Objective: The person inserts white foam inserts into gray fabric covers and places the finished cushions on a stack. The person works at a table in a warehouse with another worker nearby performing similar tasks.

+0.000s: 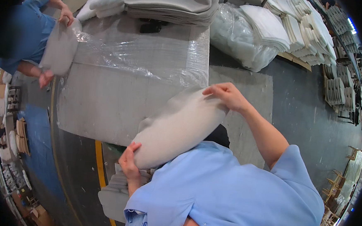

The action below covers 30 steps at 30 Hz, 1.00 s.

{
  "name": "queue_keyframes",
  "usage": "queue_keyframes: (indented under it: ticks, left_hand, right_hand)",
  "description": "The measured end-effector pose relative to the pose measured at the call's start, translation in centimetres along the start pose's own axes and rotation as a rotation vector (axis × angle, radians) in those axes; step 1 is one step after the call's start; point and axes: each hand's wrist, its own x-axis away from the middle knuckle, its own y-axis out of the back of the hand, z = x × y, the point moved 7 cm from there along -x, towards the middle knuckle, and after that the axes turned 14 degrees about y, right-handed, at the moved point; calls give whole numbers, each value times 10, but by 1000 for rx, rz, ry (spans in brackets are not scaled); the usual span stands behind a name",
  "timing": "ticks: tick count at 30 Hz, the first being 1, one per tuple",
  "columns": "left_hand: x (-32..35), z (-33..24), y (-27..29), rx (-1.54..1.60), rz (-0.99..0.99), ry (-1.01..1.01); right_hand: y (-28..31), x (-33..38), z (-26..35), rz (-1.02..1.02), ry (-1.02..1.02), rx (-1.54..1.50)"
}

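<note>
A soft white cushion pad [180, 129] is stretched slantwise between my hands, in front of my blue shirt and over the near edge of the table. My left hand [130, 161] grips its lower left end, with the thumb and fingers on the rim. At the upper right corner, my right hand [227, 96] pinches the edge, fingers bent over the top face. The pad's far edge looks wavy and slightly blurred. Its underside is hidden from me.
The grey-topped table [99, 99] carries clear plastic film [135, 52] and a stack of grey cushions [171, 6]. Across at left, a co-worker in blue holds another white pad [60, 49]. White pads [265, 27] pile up at right; grey pieces [116, 196] lie low beside me.
</note>
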Motion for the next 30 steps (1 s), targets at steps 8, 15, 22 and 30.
queue_keyframes:
  ticks: [8,15,22,30]
  left_hand:
    - [-59,-10,4,168,199,234]
    - [-54,-1,6,71,254,251]
    - [-28,-28,-18,-512,325,163]
    - [-1,-43,-123,-1076,576,-114]
  right_hand:
    - [-4,-56,4,177,-191,164]
    - [-6,-48,0,239,-258,183]
    - [-23,-20,19,641,-190,746]
    - [-111,17,56,802,66,1041]
